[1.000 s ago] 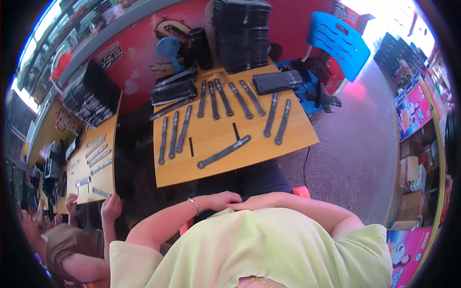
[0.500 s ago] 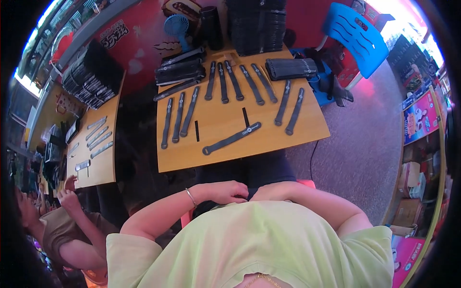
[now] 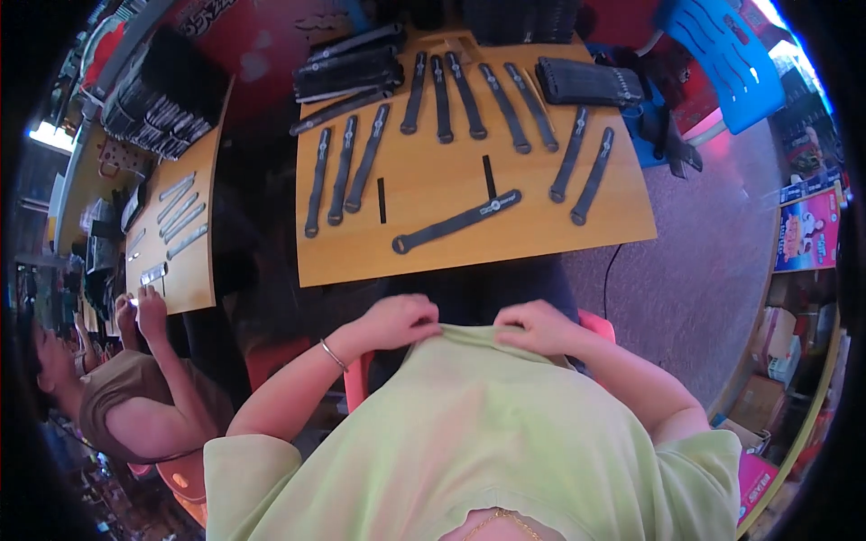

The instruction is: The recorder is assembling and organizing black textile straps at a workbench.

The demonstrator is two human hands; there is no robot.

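My left hand (image 3: 402,321) and my right hand (image 3: 536,327) each pinch the lower hem of my light green shirt (image 3: 505,406), pulling its cloth taut between them, just off the near edge of the wooden table (image 3: 343,261). Closest to my hands on the tabletop lies a dark grey strap (image 3: 457,222), set at a slant, with a ring-like end at its left and pale print at its right. Two short black strips (image 3: 382,200) lie beyond it. Several similar straps (image 3: 441,99) fan out across the middle and far part of the table.
Bundled black straps (image 3: 350,74) are heaped at the far left, and another bundle (image 3: 588,81) sits far right. A tall black stack (image 3: 519,20) stands behind. A blue chair (image 3: 726,59) is beyond. At left, a co-worker (image 3: 149,397) sits beside a second table (image 3: 194,279) with straps.
Both hands have risen from my lap and drawn the shirt hem forward. The view has tilted down, so the table sits higher. The co-worker's hands have shifted towards their table.
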